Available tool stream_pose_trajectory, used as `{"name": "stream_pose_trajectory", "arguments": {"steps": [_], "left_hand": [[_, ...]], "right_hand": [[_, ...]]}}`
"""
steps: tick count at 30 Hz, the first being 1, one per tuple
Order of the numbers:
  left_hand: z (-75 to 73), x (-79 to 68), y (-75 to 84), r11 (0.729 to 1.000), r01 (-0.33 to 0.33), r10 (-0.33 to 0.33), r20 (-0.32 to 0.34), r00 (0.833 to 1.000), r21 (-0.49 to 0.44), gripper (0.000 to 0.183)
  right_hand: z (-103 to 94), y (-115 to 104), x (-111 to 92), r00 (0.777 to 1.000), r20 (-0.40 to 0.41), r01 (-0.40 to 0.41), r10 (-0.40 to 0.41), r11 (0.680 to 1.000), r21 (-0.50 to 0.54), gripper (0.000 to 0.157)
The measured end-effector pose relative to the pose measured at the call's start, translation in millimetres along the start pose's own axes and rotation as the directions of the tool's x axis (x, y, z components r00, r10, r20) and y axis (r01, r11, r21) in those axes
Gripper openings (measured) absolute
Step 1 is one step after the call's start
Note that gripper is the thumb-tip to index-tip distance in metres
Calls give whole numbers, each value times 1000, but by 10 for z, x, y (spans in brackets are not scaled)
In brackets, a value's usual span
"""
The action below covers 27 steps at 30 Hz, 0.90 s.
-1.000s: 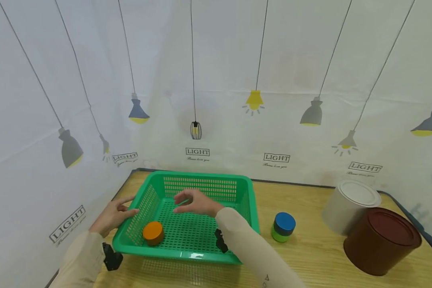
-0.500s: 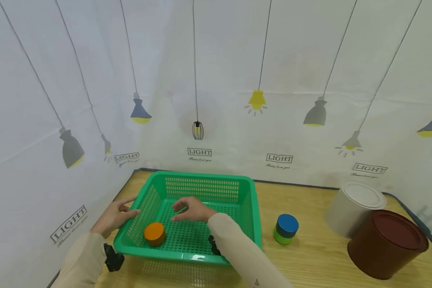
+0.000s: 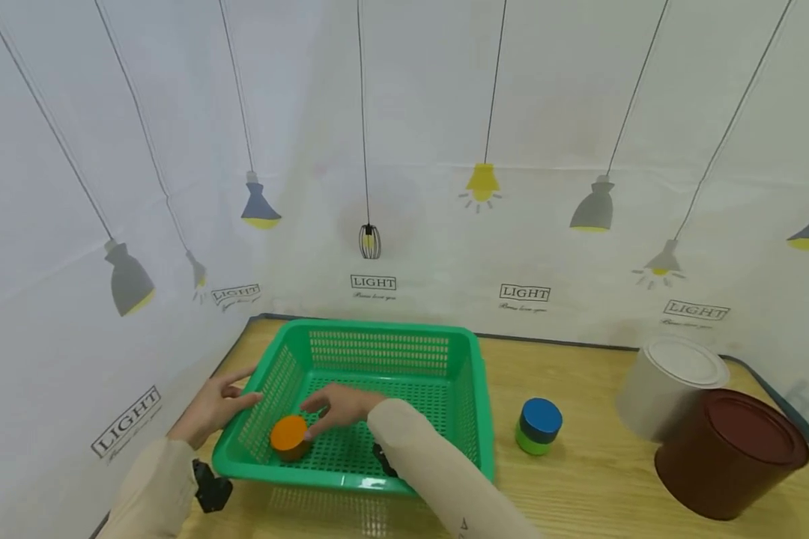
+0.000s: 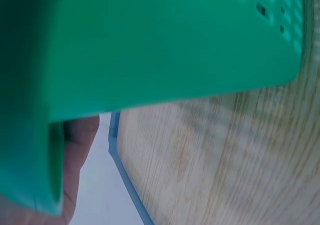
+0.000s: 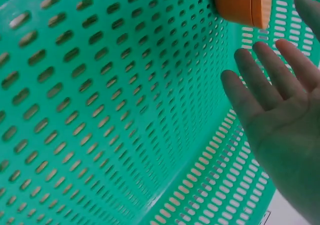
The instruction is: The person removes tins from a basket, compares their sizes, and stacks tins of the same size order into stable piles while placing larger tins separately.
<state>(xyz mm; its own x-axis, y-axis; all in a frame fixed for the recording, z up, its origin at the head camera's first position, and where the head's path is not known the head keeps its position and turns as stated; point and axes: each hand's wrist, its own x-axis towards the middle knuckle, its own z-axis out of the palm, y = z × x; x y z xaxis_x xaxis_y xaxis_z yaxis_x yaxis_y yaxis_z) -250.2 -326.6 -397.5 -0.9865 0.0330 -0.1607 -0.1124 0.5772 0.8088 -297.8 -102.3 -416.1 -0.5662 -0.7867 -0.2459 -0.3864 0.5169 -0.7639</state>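
Observation:
A green perforated plastic basket (image 3: pixel 350 483) stands on the wooden table. My left hand (image 3: pixel 217 404) grips its left rim, thumb over the top; in the left wrist view, fingers (image 4: pixel 75 160) show behind the rim and the rest are hidden. Inside, near the front left corner, sits a round orange lidded jar (image 3: pixel 290 436), its lid seam visible in the right wrist view. My right hand (image 3: pixel 340 408) is inside the basket just right of the jar. Its fingers (image 5: pixel 270 80) are spread and hold nothing, and in the head view the thumb overlaps the jar's edge.
Right of the basket stands a small green jar with a blue lid (image 3: pixel 539 425). Farther right are a white can (image 3: pixel 670 385) and a dark red-brown can (image 3: pixel 731 453). A lamp-printed wall sheet (image 3: pixel 431 224) borders the table's back and left.
My right hand has moved left and down inside the basket, up to the orange jar. My left hand keeps its place on the rim. The view has shifted slightly.

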Motion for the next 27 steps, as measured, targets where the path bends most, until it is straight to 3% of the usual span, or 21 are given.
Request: {"name": "stream_pose_trajectory", "arguments": {"steps": [6,17,27], "left_hand": [[-45,-55,-56,998,42,-42,-1,999,39,68],[48,41,-22,999,19,-20,10,1000,29,65],[30,35,-7,1000,15,-15,-1,1000,12,63]], "right_hand": [[84,-72,136,992,122,25,-13,995,-97,54],[52,-22,102,987,138,-57,81,984,-171,56],[68,6,68,997,23,-74,77,988,-135,39]]}}
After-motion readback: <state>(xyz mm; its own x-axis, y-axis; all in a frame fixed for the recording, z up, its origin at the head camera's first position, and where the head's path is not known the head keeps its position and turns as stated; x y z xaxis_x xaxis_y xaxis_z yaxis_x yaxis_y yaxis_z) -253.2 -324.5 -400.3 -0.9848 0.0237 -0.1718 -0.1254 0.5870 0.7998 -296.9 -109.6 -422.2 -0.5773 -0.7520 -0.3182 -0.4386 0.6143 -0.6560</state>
